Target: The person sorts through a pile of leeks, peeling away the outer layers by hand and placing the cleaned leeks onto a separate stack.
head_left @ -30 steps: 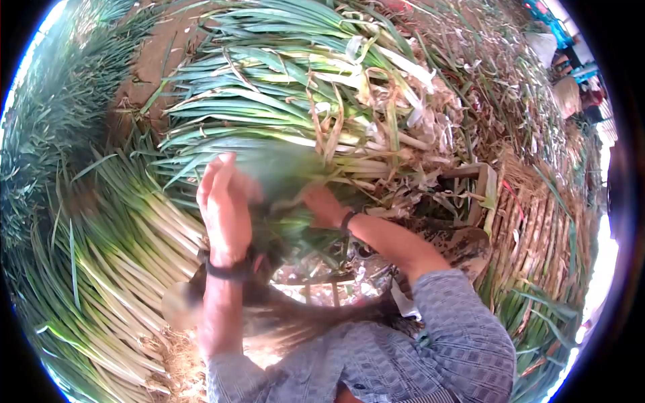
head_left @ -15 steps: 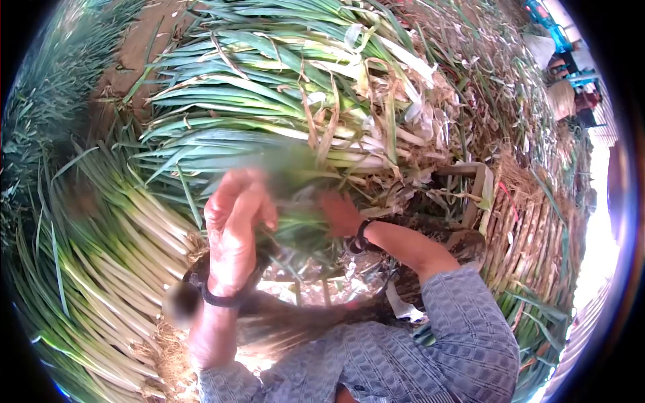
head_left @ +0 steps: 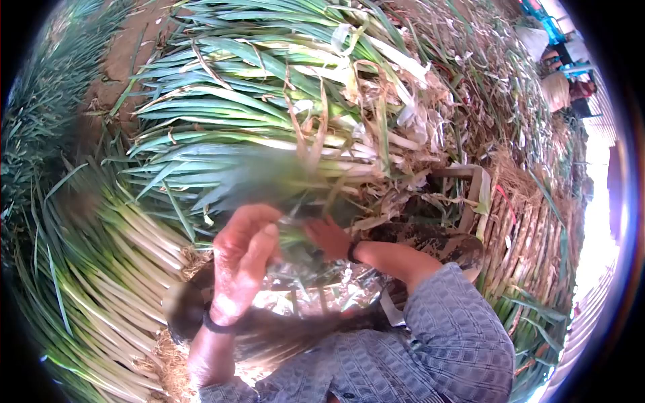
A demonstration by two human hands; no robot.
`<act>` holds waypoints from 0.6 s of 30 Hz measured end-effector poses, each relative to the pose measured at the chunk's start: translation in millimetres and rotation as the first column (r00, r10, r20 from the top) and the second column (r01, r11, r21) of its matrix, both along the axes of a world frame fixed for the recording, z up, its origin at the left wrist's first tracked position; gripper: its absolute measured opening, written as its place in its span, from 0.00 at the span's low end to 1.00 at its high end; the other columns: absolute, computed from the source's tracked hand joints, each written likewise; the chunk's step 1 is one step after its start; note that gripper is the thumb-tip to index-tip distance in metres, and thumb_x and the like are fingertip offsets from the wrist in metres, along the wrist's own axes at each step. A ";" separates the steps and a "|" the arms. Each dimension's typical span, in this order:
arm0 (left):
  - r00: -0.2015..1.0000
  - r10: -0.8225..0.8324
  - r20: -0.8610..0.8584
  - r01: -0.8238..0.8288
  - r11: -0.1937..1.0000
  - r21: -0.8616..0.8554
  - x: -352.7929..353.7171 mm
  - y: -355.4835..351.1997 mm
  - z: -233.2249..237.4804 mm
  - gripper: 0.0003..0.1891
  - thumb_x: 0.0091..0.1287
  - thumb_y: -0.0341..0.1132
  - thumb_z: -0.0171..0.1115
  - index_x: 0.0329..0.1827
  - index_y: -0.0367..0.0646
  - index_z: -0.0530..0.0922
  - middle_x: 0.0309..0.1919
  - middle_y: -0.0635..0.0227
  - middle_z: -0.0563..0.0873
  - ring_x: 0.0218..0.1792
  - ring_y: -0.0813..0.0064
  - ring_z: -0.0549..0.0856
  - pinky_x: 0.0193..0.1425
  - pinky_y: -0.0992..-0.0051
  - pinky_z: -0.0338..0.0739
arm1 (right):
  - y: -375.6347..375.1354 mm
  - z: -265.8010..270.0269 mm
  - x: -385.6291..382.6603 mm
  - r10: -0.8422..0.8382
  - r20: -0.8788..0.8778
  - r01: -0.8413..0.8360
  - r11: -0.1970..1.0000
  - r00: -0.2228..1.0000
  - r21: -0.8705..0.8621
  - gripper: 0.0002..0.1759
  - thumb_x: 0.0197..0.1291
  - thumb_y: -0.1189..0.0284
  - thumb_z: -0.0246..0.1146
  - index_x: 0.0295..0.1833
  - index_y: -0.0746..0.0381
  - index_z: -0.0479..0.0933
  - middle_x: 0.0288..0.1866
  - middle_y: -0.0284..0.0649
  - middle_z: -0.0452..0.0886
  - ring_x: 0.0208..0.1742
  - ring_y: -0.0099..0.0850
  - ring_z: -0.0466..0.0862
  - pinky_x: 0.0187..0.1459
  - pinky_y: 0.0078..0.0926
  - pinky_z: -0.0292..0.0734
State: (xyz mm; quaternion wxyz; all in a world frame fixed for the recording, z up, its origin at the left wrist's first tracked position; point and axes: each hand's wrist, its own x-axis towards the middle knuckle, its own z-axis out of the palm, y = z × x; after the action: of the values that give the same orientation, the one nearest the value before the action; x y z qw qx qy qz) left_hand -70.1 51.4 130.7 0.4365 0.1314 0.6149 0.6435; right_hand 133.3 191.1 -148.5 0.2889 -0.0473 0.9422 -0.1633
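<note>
My left hand is closed, its thumb and fingers pressed together beside some green leaves between my hands. What sits in that pinch I cannot tell. Facing it from the right, my right hand reaches over the same leaves, its fingertips lost in a blurred patch. A big pile of long green onions lies just beyond both hands, leaves to the left and roots to the right. To the left of my left hand, cleaned green onions with pale stalks lie in a slanting row.
A low wooden frame stands right of my right hand, near a camouflage-cloth knee. More green onions with brown stalks are stacked farther right. Dry leaf litter covers the ground behind. Another person is at the upper right.
Both hands have come down toward my body, and the right hand has also shifted left, closer to the left one. The view has moved slightly.
</note>
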 end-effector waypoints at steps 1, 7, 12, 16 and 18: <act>1.000 -0.011 -0.007 0.011 1.000 -0.002 1.1 0.2 -1.7 0.10 0.75 0.27 0.53 0.54 0.31 0.76 0.29 0.71 0.80 0.29 0.83 0.78 0.36 0.81 0.74 | 0.3 11.5 1.0 0.042 0.063 -0.043 0.999 0.997 0.019 0.63 0.42 0.56 0.79 0.80 0.69 0.53 0.79 0.56 0.60 0.78 0.49 0.62 0.74 0.56 0.56; 0.991 -0.099 0.090 0.098 0.995 0.017 10.4 -2.9 -0.5 0.10 0.74 0.24 0.56 0.55 0.32 0.76 0.31 0.72 0.82 0.31 0.86 0.78 0.37 0.83 0.74 | -11.7 -41.9 0.8 -0.026 -0.200 0.063 0.982 0.979 0.180 0.46 0.53 0.69 0.67 0.77 0.67 0.59 0.77 0.57 0.62 0.78 0.53 0.61 0.72 0.58 0.59; 0.995 -0.060 0.077 0.058 0.998 0.021 9.9 -7.8 -9.6 0.10 0.72 0.22 0.58 0.55 0.34 0.77 0.33 0.74 0.82 0.31 0.89 0.78 0.34 0.84 0.73 | -6.8 -63.5 -1.3 -0.024 -0.315 0.089 0.978 0.949 0.191 0.34 0.55 0.68 0.64 0.69 0.65 0.68 0.66 0.55 0.74 0.69 0.52 0.72 0.68 0.56 0.64; 0.999 0.000 0.049 -0.001 1.000 0.011 4.3 -9.7 -8.3 0.09 0.75 0.25 0.56 0.54 0.32 0.77 0.31 0.72 0.81 0.30 0.86 0.78 0.35 0.82 0.75 | 1.1 -72.5 -21.8 -0.189 -0.082 0.190 0.982 0.978 0.002 0.19 0.60 0.71 0.59 0.58 0.61 0.74 0.48 0.53 0.83 0.55 0.49 0.84 0.58 0.53 0.76; 0.999 0.020 0.043 -0.021 1.000 0.014 0.6 -13.9 -9.5 0.09 0.76 0.26 0.55 0.54 0.31 0.76 0.29 0.70 0.81 0.29 0.85 0.78 0.36 0.82 0.75 | -0.1 -79.3 -19.8 -0.210 -0.054 0.210 0.978 0.976 -0.009 0.16 0.62 0.72 0.57 0.56 0.61 0.75 0.41 0.53 0.85 0.48 0.48 0.87 0.50 0.52 0.80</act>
State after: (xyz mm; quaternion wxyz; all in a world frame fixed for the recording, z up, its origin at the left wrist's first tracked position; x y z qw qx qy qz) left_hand -69.5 37.5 121.3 0.4420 0.1144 0.6023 0.6548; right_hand 113.5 191.0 -227.8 0.2440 0.0477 0.9492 -0.1929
